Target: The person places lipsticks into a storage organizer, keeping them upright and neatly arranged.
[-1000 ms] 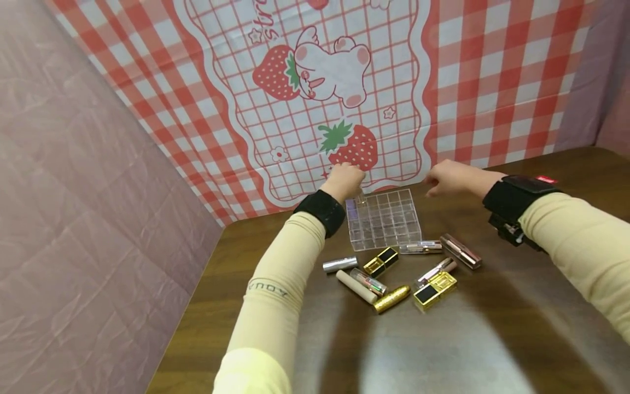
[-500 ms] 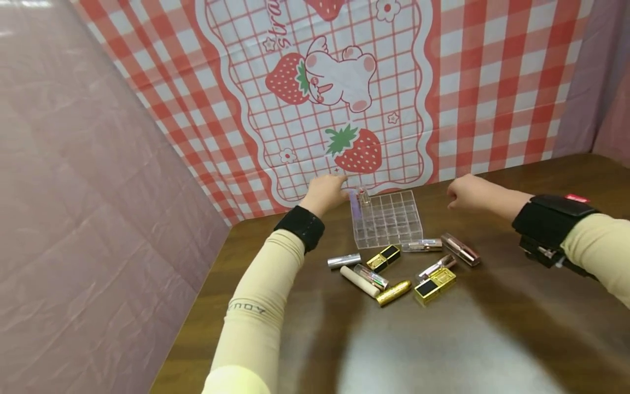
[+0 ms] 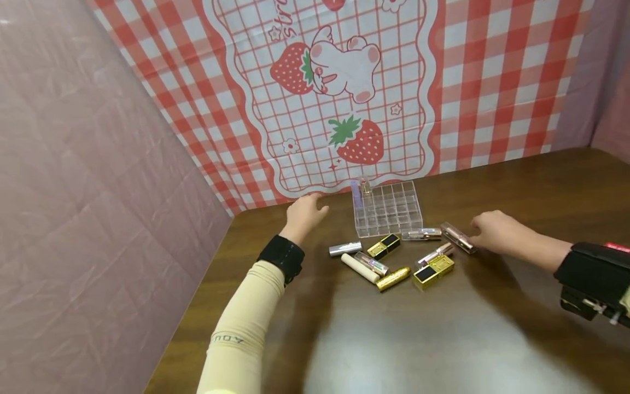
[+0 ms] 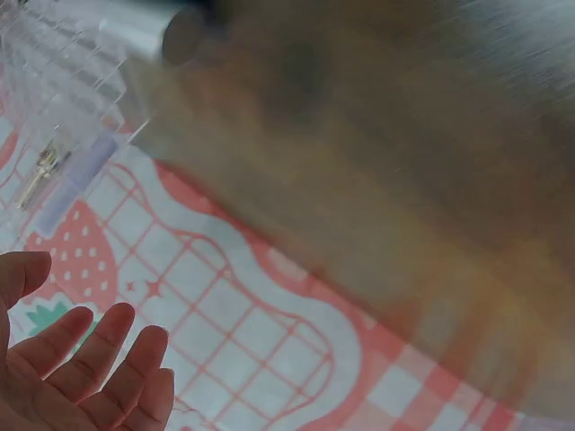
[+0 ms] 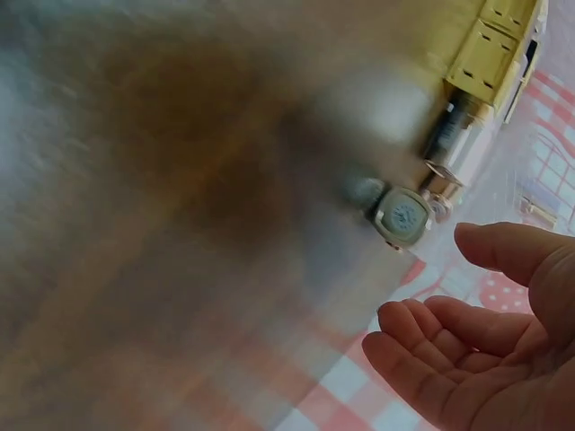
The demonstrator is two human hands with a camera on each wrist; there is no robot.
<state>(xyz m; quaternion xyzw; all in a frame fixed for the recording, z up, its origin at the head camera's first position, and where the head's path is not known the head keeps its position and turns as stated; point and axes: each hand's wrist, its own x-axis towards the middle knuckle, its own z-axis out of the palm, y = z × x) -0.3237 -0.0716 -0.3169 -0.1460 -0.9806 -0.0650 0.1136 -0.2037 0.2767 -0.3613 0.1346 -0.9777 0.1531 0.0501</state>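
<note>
Quick count: 1 clear organizer (image 3: 389, 210) w/ 2 tubes standing in its 11 o'clock corner, a purple one (image 3: 355, 193) and a clear one (image 3: 365, 187). Loose on the table approx 9 lipsticks/glosses: 2 square black-and-gold (image 3: 384, 246) (image 3: 433, 270), 1 silver (image 3: 344, 249), 1 cream (image 3: 359, 268), 1 gold bullet (image 3: 392, 279), 1 rose-gold (image 3: 458, 237), 3 clear-ish glosses (image 3: 371, 263) (image 3: 421, 233) (image 3: 435, 254). Also 2 hands, left (image 3: 304, 213) at 9 o'clock of the organizer, right (image 3: 494, 232) at 4 o'clock.

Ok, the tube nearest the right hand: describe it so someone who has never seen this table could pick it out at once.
Start at the clear gridded organiser at the back of the brown table, under the strawberry cloth. Just off its front right corner lies a rose-gold tube, slanting toward the right hand, whose fingertips reach its end. Unlike the gold-and-black square cases and the round tubes nearby, it is pinkish metallic and lies furthest right.
</note>
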